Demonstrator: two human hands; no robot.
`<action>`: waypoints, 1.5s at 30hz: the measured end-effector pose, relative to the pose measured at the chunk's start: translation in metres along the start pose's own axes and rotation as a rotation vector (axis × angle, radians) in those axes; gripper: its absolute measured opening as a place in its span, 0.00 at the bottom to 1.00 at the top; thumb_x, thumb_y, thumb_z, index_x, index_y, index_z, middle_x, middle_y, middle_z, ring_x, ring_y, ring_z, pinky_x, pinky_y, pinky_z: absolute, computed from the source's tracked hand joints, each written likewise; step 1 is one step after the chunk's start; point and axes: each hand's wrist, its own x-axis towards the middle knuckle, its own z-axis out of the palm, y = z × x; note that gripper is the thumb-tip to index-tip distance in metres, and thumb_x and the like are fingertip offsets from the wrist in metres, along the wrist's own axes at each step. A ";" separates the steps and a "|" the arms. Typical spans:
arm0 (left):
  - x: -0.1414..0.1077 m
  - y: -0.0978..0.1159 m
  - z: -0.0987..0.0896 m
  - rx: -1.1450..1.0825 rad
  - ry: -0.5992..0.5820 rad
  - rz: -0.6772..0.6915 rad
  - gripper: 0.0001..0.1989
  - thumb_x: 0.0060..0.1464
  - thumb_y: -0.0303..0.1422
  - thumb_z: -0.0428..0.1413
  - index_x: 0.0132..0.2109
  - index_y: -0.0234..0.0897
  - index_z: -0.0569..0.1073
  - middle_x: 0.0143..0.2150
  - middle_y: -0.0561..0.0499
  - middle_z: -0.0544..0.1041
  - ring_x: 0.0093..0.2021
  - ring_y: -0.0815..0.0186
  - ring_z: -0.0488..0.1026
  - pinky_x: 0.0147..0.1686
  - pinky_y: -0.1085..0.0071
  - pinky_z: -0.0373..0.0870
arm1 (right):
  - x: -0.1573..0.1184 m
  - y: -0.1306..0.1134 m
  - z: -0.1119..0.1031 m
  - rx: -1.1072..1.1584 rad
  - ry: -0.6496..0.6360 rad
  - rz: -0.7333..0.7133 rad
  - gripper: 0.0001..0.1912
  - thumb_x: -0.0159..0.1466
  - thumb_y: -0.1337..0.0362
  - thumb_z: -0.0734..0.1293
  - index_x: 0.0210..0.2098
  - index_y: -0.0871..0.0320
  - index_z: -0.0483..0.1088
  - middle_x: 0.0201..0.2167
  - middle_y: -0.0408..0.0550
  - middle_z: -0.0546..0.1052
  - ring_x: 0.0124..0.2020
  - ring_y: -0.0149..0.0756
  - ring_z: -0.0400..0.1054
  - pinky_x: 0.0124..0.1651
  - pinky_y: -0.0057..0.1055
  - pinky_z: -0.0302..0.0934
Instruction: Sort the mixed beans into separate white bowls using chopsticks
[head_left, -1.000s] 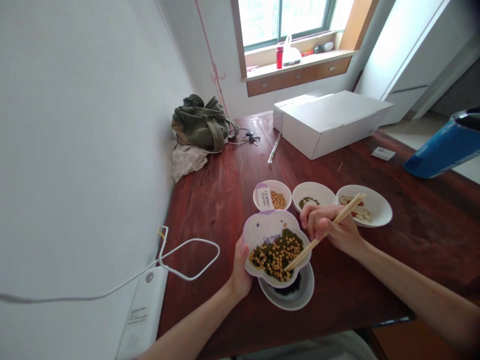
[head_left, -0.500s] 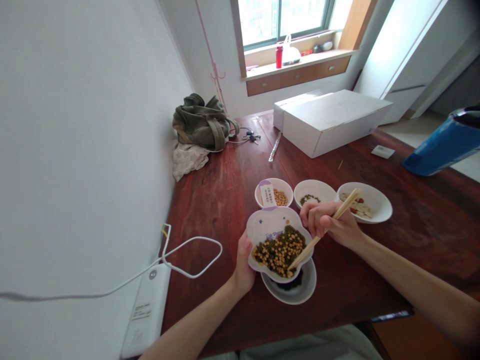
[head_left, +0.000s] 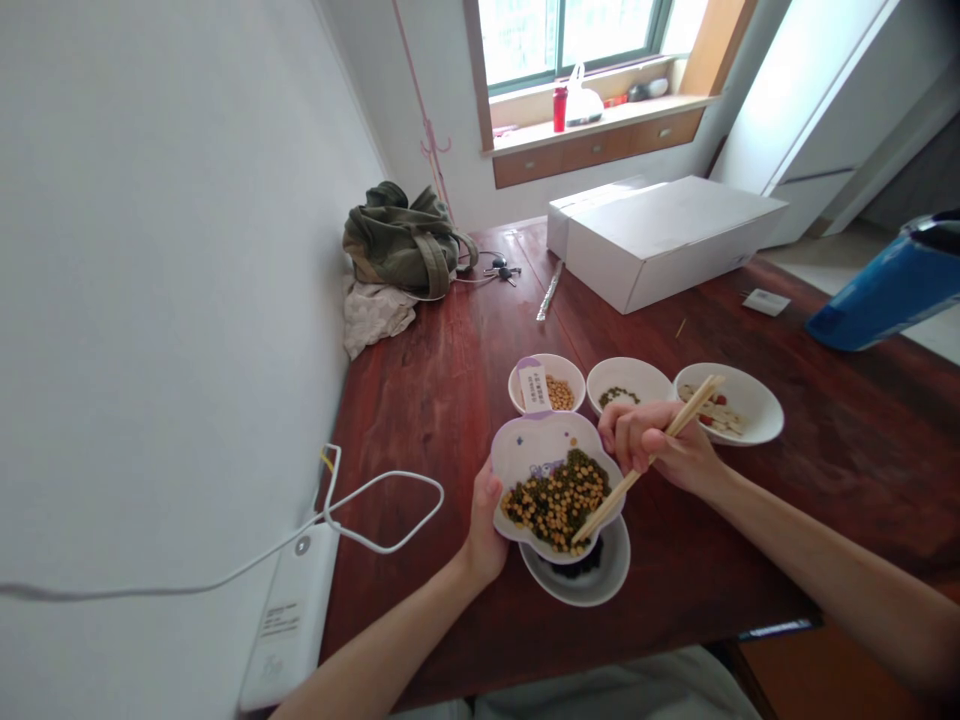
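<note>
My left hand (head_left: pixel 487 525) grips the left rim of a white and purple cloud-shaped bowl (head_left: pixel 517 445), tilted toward me. Mixed beans (head_left: pixel 559 505), green and yellow, lie heaped in its lower part. In my right hand (head_left: pixel 652 440) is a pair of chopsticks (head_left: pixel 626 485), their tips down among the beans at the bowl's near edge. My right fingers also reach the bowl's right rim. Beneath the tilted bowl stands a small bowl (head_left: pixel 615 575) with dark beans, partly covered. Behind are a bowl of yellow beans (head_left: pixel 559 392), a bowl with some green beans (head_left: pixel 619 397), and an oval bowl (head_left: pixel 765 410) with pale slices and red pieces.
A large white box (head_left: pixel 675 240) sits at the back of the wooden table (head_left: pixel 420 400). To the left are a green bag (head_left: pixel 405 240), a white cable (head_left: pixel 390 550) and a power bank (head_left: pixel 289 620). A blue container (head_left: pixel 877 290) leans at the far right.
The chopstick tips have shifted slightly left among the beans. Both hands keep their hold, and the view has moved a little.
</note>
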 end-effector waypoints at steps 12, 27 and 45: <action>0.000 0.000 0.000 0.007 0.025 -0.019 0.34 0.59 0.59 0.65 0.59 0.36 0.84 0.43 0.44 0.90 0.63 0.42 0.82 0.68 0.50 0.74 | 0.000 -0.003 0.000 0.008 -0.001 -0.005 0.31 0.73 0.42 0.71 0.21 0.56 0.75 0.19 0.49 0.78 0.31 0.40 0.70 0.36 0.37 0.66; -0.001 -0.004 -0.003 -0.018 0.102 -0.037 0.28 0.55 0.58 0.68 0.48 0.38 0.87 0.41 0.46 0.91 0.57 0.44 0.86 0.68 0.49 0.75 | -0.002 -0.007 0.001 -0.066 -0.005 -0.039 0.32 0.73 0.40 0.70 0.21 0.55 0.76 0.19 0.49 0.78 0.31 0.40 0.71 0.35 0.37 0.67; 0.000 0.001 0.003 -0.007 0.075 -0.048 0.27 0.56 0.58 0.67 0.46 0.38 0.86 0.44 0.43 0.90 0.65 0.40 0.81 0.70 0.47 0.74 | -0.001 -0.018 0.003 -0.180 0.022 -0.072 0.31 0.73 0.42 0.71 0.21 0.55 0.77 0.19 0.49 0.78 0.31 0.41 0.72 0.35 0.38 0.67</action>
